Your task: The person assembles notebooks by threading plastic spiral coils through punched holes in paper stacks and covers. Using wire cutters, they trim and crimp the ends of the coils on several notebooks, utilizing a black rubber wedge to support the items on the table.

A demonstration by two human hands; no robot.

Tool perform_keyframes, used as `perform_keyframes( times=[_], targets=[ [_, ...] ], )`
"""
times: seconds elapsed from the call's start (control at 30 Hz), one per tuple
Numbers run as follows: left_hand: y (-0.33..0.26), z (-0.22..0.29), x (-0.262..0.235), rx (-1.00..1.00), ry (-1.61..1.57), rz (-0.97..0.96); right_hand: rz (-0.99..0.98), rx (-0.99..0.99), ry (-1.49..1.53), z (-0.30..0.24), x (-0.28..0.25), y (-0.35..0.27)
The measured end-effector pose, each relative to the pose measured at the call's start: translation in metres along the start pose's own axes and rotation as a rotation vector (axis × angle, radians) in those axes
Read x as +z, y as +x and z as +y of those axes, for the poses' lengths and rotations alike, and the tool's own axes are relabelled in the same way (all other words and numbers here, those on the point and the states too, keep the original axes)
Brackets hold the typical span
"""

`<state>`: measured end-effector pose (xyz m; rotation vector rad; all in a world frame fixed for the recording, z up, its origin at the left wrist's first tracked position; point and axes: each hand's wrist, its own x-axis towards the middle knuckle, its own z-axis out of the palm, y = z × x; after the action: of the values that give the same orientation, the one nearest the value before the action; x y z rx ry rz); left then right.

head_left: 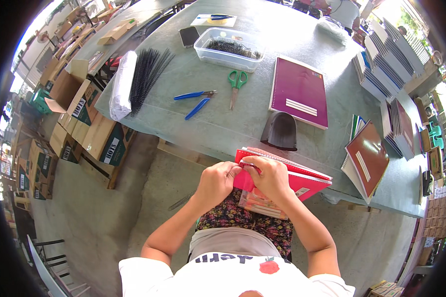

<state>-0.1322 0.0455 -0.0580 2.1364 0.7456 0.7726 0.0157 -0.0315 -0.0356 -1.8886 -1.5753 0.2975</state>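
Note:
A red notebook (302,184) with a row of punched holes along its edge is held over my lap, its covers and pages slightly fanned. My left hand (217,180) is closed on the notebook's left corner, thumb and fingertips pinched together. My right hand (270,177) pinches the same holed edge, its fingertips almost touching the left ones. Whatever small piece may be between the fingertips is hidden. A dark wire coil (181,201) shows beside my left wrist; its other end is out of sight. Below the notebook, an orange-patterned item (260,204) rests on my lap.
On the green table (193,133) lie blue-handled cutters (198,103), green scissors (237,86), a purple notebook (300,91) and a dark curved piece (281,131). Black coils (146,79) lie left, near a clear bin (228,49). Notebook stacks (389,59) stand right; cartons (91,133) sit left.

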Motion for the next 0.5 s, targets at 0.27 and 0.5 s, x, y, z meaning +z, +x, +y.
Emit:
perform_keyframes(
  times=[0.27, 0.5],
  targets=[
    [0.006, 0.010, -0.007, -0.176, -0.161, -0.049, -0.032, 0.057, -0.012, -0.004, -0.003, 0.002],
    [0.011, 0.004, -0.007, -0.015, 0.016, 0.003, -0.012, 0.007, -0.004, -0.002, -0.003, 0.001]
  ],
)
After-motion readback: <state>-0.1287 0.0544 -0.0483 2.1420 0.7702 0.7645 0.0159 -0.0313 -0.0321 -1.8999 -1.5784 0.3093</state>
